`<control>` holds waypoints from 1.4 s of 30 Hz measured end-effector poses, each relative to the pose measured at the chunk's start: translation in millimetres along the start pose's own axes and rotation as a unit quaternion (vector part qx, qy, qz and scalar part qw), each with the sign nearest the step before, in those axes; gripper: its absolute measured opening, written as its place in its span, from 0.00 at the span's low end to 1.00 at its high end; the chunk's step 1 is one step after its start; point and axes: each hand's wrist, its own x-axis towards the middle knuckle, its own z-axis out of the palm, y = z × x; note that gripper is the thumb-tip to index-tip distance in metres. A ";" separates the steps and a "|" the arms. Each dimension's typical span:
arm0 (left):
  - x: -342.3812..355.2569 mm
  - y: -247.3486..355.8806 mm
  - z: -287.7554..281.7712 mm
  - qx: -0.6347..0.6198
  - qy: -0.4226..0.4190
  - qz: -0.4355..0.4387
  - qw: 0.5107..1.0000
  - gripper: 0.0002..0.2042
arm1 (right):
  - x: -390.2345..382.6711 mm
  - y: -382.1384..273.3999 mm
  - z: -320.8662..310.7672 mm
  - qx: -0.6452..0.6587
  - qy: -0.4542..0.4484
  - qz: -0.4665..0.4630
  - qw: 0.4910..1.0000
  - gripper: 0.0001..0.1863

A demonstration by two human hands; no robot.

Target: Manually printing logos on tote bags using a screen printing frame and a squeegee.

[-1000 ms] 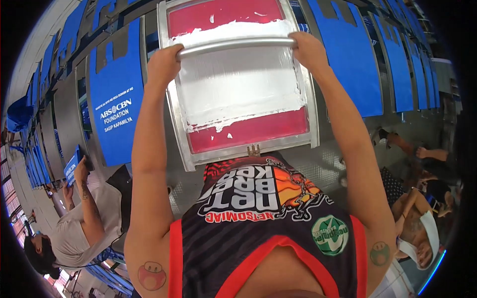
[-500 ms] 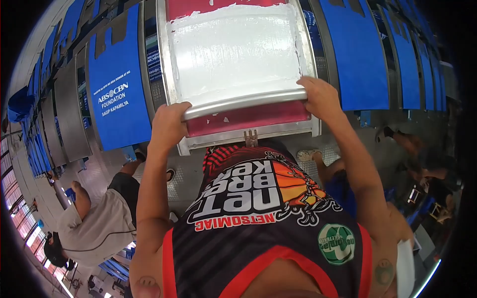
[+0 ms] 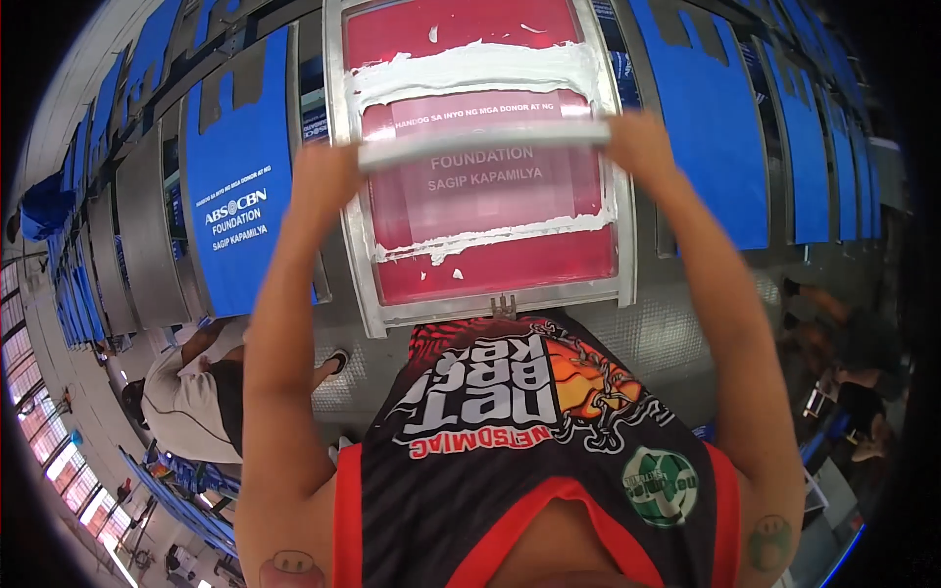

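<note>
My left hand (image 3: 328,176) and my right hand (image 3: 639,147) are closed round the two ends of a long metal-handled squeegee (image 3: 485,145). It lies crosswise above a screen-printing frame (image 3: 622,211) with pale metal sides and red-pink mesh (image 3: 520,265). Thick white ink (image 3: 470,71) forms a band beyond the squeegee. A thinner ragged ink line (image 3: 490,237) crosses the mesh nearer to me. Between these bands the mesh looks scraped thin, with pale lettering showing. Motion blurs both hands and the squeegee.
Blue printed fabric panels (image 3: 240,186) lie on dark boards left of the frame, more blue panels (image 3: 701,127) to its right. A hinge-like metal clip (image 3: 504,306) sits at the frame's near edge. A person in a light shirt (image 3: 196,402) is at lower left; another (image 3: 863,392) at right.
Both hands and the squeegee have moved farther from my body. The broad white ink layer has become a far band and a thin near line, exposing lettering on the mesh.
</note>
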 end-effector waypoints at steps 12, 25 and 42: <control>73.7 -24.7 -5.3 0.011 0.115 0.017 0.993 0.15 | 76.7 14.0 -10.8 0.023 0.109 -0.009 0.994 0.16; 46.5 -10.6 19.9 -0.027 0.153 -0.017 0.988 0.17 | 56.3 10.3 7.7 0.046 0.128 0.026 0.990 0.15; 185.6 57.9 -74.9 -0.011 0.131 0.164 0.978 0.22 | -204.2 -137.9 99.0 0.545 -0.289 0.042 0.786 0.32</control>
